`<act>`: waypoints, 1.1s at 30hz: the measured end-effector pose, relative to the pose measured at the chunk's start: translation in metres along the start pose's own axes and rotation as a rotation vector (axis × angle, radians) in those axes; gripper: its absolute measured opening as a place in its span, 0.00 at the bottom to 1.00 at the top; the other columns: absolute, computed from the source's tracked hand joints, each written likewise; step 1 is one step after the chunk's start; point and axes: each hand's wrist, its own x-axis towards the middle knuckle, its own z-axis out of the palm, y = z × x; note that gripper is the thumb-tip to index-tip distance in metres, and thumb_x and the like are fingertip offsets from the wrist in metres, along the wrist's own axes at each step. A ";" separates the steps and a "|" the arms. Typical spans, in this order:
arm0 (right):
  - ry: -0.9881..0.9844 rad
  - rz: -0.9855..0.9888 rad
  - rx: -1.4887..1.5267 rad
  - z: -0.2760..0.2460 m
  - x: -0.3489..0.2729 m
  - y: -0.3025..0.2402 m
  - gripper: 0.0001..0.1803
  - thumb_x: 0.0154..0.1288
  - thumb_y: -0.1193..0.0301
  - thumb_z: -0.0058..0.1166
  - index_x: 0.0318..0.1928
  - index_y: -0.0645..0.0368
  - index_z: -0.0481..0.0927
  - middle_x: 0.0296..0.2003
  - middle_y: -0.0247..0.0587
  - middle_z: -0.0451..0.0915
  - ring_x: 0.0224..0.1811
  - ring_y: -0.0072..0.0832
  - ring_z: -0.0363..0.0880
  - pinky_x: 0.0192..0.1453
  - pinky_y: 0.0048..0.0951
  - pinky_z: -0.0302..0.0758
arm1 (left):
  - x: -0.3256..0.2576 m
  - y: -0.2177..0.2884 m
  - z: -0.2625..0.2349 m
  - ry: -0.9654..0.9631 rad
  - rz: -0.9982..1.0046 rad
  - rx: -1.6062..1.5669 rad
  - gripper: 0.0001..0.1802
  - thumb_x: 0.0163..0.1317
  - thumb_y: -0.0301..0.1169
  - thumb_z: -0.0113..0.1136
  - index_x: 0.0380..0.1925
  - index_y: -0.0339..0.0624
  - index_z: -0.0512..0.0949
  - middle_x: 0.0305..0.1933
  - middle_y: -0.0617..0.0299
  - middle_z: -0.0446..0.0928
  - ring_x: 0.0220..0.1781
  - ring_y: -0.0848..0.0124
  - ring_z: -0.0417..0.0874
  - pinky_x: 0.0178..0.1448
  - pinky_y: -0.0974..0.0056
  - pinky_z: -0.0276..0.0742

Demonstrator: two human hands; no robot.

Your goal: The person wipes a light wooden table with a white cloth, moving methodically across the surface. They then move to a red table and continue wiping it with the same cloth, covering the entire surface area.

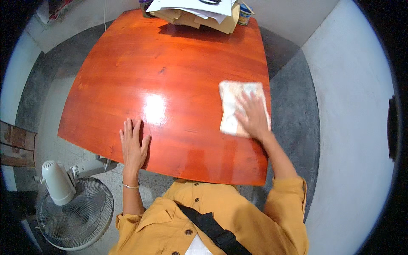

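A folded, pale cloth (229,100) with faint orange and white patches lies on the right side of a glossy reddish-brown wooden table (119,72). My right hand (254,115) rests flat on top of it, fingers spread and slightly blurred, hiding part of its right half. Near the table's front edge, left of the middle, my left hand (134,146) lies palm down on the bare wood with its fingers stretched out. Nothing is in it. A bright patch of reflected light shows on the tabletop between the two hands.
At the table's far edge sit stacked papers and brown envelopes (195,17), with a small tin (245,15) beside them on the right. A white standing fan (74,208) is on the floor at the lower left. A pale wall (352,110) rises on the right.
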 end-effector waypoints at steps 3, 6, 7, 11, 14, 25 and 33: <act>-0.092 -0.097 0.068 -0.030 -0.063 -0.040 0.39 0.57 0.45 0.57 0.68 0.40 0.66 0.69 0.43 0.61 0.72 0.55 0.53 0.72 0.64 0.46 | -0.003 -0.001 0.003 -0.025 -0.013 0.053 0.32 0.68 0.45 0.51 0.69 0.47 0.61 0.76 0.44 0.49 0.77 0.48 0.48 0.77 0.43 0.40; -0.174 -0.017 0.146 -0.053 -0.094 -0.054 0.40 0.57 0.44 0.57 0.68 0.43 0.66 0.71 0.44 0.57 0.74 0.55 0.49 0.73 0.63 0.44 | 0.001 0.007 0.000 -0.039 -0.033 0.057 0.31 0.69 0.44 0.49 0.69 0.48 0.61 0.76 0.44 0.48 0.77 0.49 0.47 0.77 0.43 0.40; -0.189 -0.008 0.137 -0.053 -0.093 -0.048 0.40 0.57 0.45 0.57 0.68 0.45 0.66 0.71 0.45 0.57 0.74 0.54 0.48 0.73 0.63 0.44 | 0.001 0.009 0.000 -0.042 -0.042 0.056 0.31 0.69 0.44 0.49 0.69 0.47 0.60 0.76 0.44 0.47 0.77 0.49 0.47 0.77 0.43 0.40; 0.012 0.051 -0.009 -0.023 -0.033 0.008 0.37 0.60 0.45 0.55 0.67 0.45 0.67 0.69 0.49 0.60 0.72 0.55 0.53 0.73 0.60 0.46 | 0.000 0.010 0.001 -0.001 -0.059 0.022 0.31 0.69 0.44 0.50 0.69 0.47 0.61 0.76 0.44 0.49 0.77 0.49 0.48 0.77 0.44 0.41; 0.121 0.173 -0.052 0.011 0.039 0.066 0.36 0.61 0.45 0.54 0.65 0.48 0.69 0.67 0.52 0.62 0.71 0.56 0.54 0.72 0.58 0.50 | -0.002 0.011 -0.003 0.010 -0.077 0.030 0.31 0.68 0.44 0.51 0.69 0.46 0.61 0.76 0.44 0.50 0.77 0.49 0.49 0.77 0.45 0.42; -0.004 -0.075 0.089 0.056 0.196 0.026 0.31 0.69 0.43 0.39 0.66 0.41 0.69 0.70 0.42 0.60 0.71 0.47 0.57 0.75 0.52 0.47 | 0.004 0.009 -0.001 0.045 -0.089 0.007 0.32 0.65 0.45 0.56 0.66 0.46 0.65 0.74 0.46 0.54 0.76 0.50 0.52 0.77 0.46 0.45; -0.169 -0.517 0.217 0.016 0.053 -0.034 0.34 0.65 0.43 0.48 0.69 0.37 0.65 0.72 0.37 0.58 0.75 0.47 0.48 0.77 0.54 0.42 | 0.004 0.010 0.001 0.062 -0.130 0.001 0.30 0.64 0.44 0.57 0.64 0.45 0.68 0.74 0.46 0.56 0.75 0.49 0.54 0.76 0.45 0.47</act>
